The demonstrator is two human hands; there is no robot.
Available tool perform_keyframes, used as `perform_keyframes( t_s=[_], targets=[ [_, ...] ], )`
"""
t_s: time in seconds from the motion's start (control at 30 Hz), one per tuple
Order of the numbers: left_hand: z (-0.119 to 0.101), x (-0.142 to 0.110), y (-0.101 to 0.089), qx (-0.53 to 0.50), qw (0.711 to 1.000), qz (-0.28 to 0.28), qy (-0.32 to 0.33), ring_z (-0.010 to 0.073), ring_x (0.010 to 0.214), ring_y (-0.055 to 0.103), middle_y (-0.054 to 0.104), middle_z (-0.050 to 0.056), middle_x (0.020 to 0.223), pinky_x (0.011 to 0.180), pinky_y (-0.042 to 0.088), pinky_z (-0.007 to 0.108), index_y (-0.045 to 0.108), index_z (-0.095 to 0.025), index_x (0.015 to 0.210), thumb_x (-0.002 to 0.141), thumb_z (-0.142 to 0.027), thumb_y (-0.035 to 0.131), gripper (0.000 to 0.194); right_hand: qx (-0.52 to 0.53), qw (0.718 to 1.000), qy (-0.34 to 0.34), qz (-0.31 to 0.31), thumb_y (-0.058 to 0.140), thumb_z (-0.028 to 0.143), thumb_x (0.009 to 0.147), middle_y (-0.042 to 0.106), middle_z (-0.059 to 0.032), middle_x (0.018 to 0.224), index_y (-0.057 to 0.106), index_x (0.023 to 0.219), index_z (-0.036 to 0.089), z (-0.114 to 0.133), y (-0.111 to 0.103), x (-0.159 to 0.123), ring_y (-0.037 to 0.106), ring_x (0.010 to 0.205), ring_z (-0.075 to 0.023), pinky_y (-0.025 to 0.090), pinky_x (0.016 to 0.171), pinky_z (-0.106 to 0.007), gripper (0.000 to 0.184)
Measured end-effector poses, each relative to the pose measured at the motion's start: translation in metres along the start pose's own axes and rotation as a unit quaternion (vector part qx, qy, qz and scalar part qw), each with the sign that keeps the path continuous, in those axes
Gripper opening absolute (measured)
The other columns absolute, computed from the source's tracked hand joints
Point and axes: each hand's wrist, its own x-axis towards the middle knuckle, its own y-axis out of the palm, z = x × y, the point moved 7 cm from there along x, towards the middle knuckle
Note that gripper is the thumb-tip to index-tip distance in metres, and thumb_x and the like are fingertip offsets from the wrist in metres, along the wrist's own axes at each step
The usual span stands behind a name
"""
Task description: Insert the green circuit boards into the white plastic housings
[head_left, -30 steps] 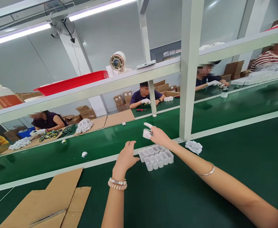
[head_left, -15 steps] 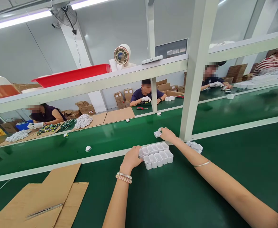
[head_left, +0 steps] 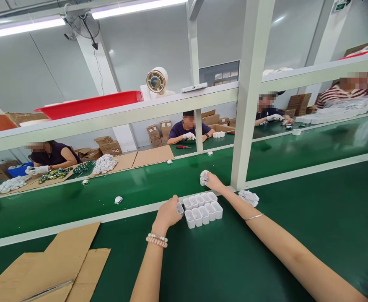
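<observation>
Left hand (head_left: 167,214): grip clamped on single cup (head_left: 180,209), just left of cup rows (head_left: 203,212)
Right hand (head_left: 214,183): grip clamped on white piece (head_left: 203,181), beyond cup rows
Nearer cup rows: left hand
Cup rows' long axis: left-right

Grey wall panels (head_left: 146,46) stand behind a white shelf frame (head_left: 251,96) — tube lights (head_left: 140,7) glow overhead, a caged fan (head_left: 85,27) hangs upper left, a window (head_left: 219,74) shows beyond — and a green counter (head_left: 234,260) runs below.

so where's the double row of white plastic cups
In the head view, the cups stand just right of centre on the green tabletop, right of the left hand.
</observation>
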Motion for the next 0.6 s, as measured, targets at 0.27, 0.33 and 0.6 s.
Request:
perform_keyframes(
  t_s=[0.27, 0.33, 0.6],
  targets=[
    [0.015, -0.005, -0.020, -0.030, 0.999, -0.012, -0.013, 0.0205, 0.077, 0.061, 0.064, 0.004, 0.089, 0.059, 0.035, 0.026, 0.044, -0.021, 0.092, 0.075, -0.018, 0.060, 0.023, 0.081, 0.996, -0.028, -0.006, 0.057, 0.031, 0.094, 0.061, -0.0085, 0.116, 0.059, 0.115, 0.015, -0.009, -0.006, 0.002, 0.062, 0.099, -0.0194, 0.053, 0.085, -0.039, 0.026],
    [0.018, -0.008, -0.027, -0.048, 0.999, -0.013, -0.016, 0.0192, 0.074, 0.061, 0.064, 0.003, 0.088, 0.058, 0.036, 0.025, 0.043, -0.022, 0.091, 0.076, -0.019, 0.059, 0.023, 0.089, 0.996, -0.026, -0.005, 0.056, 0.031, 0.095, 0.061, -0.0085, 0.116, 0.059, 0.114, 0.015, -0.011, -0.007, 0.003, 0.062, 0.098, -0.0190, 0.054, 0.084, -0.038, 0.026],
    [0.045, -0.030, -0.059, -0.126, 0.991, -0.022, -0.042, 0.0176, 0.076, 0.061, 0.064, 0.001, 0.095, 0.061, 0.041, 0.025, 0.049, -0.024, 0.096, 0.072, -0.022, 0.064, 0.028, 0.078, 0.996, -0.036, -0.008, 0.059, 0.029, 0.093, 0.065, -0.0055, 0.104, 0.064, 0.102, 0.013, -0.016, -0.014, 0.007, 0.064, 0.091, -0.0174, 0.054, 0.080, -0.036, 0.019]
  ],
)
